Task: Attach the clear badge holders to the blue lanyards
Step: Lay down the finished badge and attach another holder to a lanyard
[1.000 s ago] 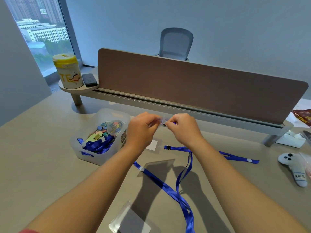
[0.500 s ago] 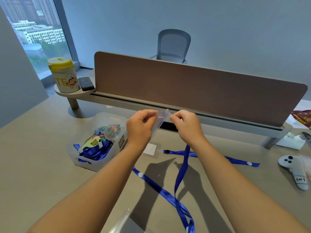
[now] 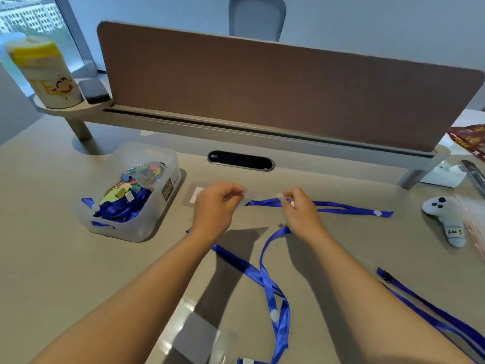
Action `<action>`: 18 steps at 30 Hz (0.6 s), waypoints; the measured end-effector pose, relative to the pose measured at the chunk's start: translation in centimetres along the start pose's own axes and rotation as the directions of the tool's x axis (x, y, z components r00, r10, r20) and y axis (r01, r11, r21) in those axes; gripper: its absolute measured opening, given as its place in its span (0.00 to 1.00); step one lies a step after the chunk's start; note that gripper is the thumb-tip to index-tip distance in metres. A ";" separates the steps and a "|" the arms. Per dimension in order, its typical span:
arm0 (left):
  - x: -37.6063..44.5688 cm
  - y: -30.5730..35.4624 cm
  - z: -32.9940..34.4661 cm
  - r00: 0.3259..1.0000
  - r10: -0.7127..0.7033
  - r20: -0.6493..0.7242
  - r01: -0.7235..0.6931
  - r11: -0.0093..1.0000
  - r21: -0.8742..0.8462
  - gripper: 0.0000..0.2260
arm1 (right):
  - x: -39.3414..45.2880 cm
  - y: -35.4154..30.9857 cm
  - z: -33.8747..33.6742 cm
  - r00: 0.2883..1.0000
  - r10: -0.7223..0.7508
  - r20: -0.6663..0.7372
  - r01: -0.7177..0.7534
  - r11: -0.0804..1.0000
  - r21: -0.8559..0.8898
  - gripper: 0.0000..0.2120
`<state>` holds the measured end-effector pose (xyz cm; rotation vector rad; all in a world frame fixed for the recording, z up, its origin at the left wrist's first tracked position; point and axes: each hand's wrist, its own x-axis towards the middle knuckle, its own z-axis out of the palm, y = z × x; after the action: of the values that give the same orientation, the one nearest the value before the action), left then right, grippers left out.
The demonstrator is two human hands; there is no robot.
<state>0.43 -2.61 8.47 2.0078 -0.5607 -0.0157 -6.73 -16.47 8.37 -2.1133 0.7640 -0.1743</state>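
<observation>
Head view: a clear badge holder [image 3: 242, 197] is being held just above the desk [image 3: 52, 258], mid-scene, between both hands. It is being pinched at its left end by the curled fingers of the left hand [image 3: 214, 206]. A small clip end, apparently of the blue lanyard [image 3: 265, 261], is being pinched by the right hand [image 3: 299, 208] at the holder's right end; the contact itself is too small and blurred to be resolved. The lanyard strap is being trailed from under the right hand toward the near edge, looping over itself.

A second lanyard [image 3: 341, 206] is lying just beyond the hands, running right. More lanyards are being kept in the clear bin [image 3: 147, 222] at left, and another is lying at near right [image 3: 433, 313]. A spare holder [image 3: 194, 334] is lying near the person.

Judgement: the clip is being lined up with the holder's slot. The holder is best being kept taut and flat by the left hand, so the slot is presented squarely. The clip should be fed straight through, not at an angle. The strap should be kept untwisted, so the badge hangs face-out.
</observation>
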 end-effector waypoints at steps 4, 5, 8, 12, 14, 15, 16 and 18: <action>-1.7 -1.0 1.0 0.998 0.017 0.060 -0.021 0.997 0.072 0.07 | -1.2 4.4 2.7 0.973 0.158 0.171 -0.126 0.975 -0.181 0.16; -2.1 -1.2 1.2 0.997 0.012 0.070 -0.018 0.996 0.086 0.07 | -1.6 5.1 3.3 0.964 0.181 0.197 -0.140 0.969 -0.205 0.14; -3.0 -1.8 1.4 0.997 -0.017 0.077 0.009 0.995 0.103 0.08 | -2.6 6.6 5.0 0.934 0.235 0.269 -0.181 0.960 -0.212 0.14; -3.7 -2.5 1.4 0.996 -0.054 0.071 0.046 0.994 0.103 0.09 | -3.0 6.9 6.1 0.924 0.242 0.297 -0.118 0.917 -0.381 0.24; -3.8 -2.7 1.3 0.995 -0.070 0.065 0.064 0.993 0.095 0.09 | -2.7 7.0 6.3 0.930 0.230 0.286 -0.082 0.890 -0.450 0.22; -3.8 -2.7 1.2 0.995 -0.080 0.064 0.074 0.993 0.092 0.09 | -2.4 7.1 6.3 0.930 0.240 0.277 -0.087 0.878 -0.470 0.20; -3.8 -2.7 1.1 0.994 -0.091 0.064 0.085 0.992 0.088 0.09 | -2.2 7.1 6.3 0.926 0.263 0.272 -0.104 0.867 -0.487 0.19; -3.5 -2.7 0.9 0.992 -0.109 0.055 0.105 0.991 0.078 0.09 | -1.8 6.8 6.0 0.920 0.288 0.266 -0.120 0.852 -0.509 0.16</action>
<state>-1.92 -0.96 5.00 2.1147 -0.4968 -0.1217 -9.04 -14.33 -0.31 -2.4126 0.8861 0.5410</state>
